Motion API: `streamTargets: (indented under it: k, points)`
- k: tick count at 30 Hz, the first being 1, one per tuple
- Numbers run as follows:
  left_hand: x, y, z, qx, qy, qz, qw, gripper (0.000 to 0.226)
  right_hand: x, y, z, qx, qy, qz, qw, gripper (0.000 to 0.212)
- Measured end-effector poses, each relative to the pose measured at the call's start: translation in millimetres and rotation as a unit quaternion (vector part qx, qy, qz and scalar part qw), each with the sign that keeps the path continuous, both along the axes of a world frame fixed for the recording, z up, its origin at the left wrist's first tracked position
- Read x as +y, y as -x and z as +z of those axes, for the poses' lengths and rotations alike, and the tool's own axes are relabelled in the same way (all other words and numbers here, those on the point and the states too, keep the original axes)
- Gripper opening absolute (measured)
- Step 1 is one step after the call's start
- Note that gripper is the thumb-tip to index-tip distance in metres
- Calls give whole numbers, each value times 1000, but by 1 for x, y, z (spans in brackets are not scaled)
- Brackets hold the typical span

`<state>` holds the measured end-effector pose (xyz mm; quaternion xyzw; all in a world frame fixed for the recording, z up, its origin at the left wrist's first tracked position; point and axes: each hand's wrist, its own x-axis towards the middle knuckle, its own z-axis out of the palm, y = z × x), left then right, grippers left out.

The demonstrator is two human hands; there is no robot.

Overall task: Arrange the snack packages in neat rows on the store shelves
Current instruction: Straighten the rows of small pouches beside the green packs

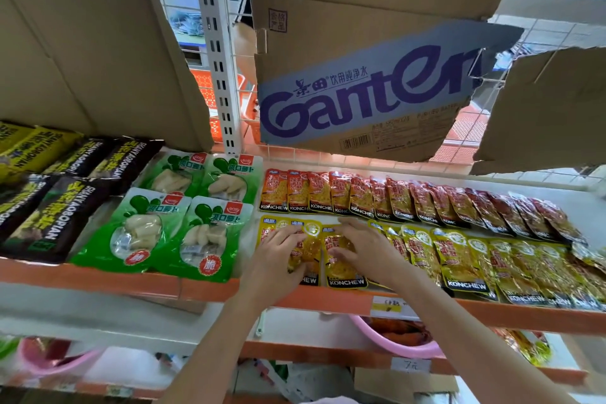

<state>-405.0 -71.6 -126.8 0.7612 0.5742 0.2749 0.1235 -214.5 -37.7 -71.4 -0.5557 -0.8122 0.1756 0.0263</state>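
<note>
Small shop, snack packages in rows, shelf price tags

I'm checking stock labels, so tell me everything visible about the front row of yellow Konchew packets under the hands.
The yellow Konchew packets are glossy foil-like pouches with red lettering and a black band reading KONCHEW. They lie flat and overlapping along the front of the orange-edged shelf, before the red-and-orange Konchew packets. The left hand and right hand press on the leftmost ones.

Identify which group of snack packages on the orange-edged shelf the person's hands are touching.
The front row of yellow Konchew packets: both the left hand and right hand rest on its left end, unlike the red-orange row behind.
</note>
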Motion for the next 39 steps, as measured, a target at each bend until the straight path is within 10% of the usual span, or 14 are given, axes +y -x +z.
streamTargets:
  k: [11, 16, 22, 28, 34, 39]
  points:
    - [-1, -1, 5, 7, 12, 3, 1000, 51, 0, -1, 2, 90, 121, -157, 976, 79]
    - [-2, -2, 7, 8, 13, 5, 1000, 51, 11, -10, 3, 186, 137, -197, 953, 31]
    - [-1, -3, 6, 15, 14, 2, 1000, 49, 13, -12, 12, 319, 166, -219, 907, 37]
    - [-2, -5, 7, 21, 8, 4, 1000, 44, 3, 11, -9, 48, 4, -171, 984, 41]
    - [1, -4, 5, 16, 13, 1, 1000, 37, -3, -23, 5, 91, -64, -176, 978, 26]
    - [7, -25, 8, 52, -13, -20, 998, 52, -23, -56, -4, -57, -90, -157, 982, 31]
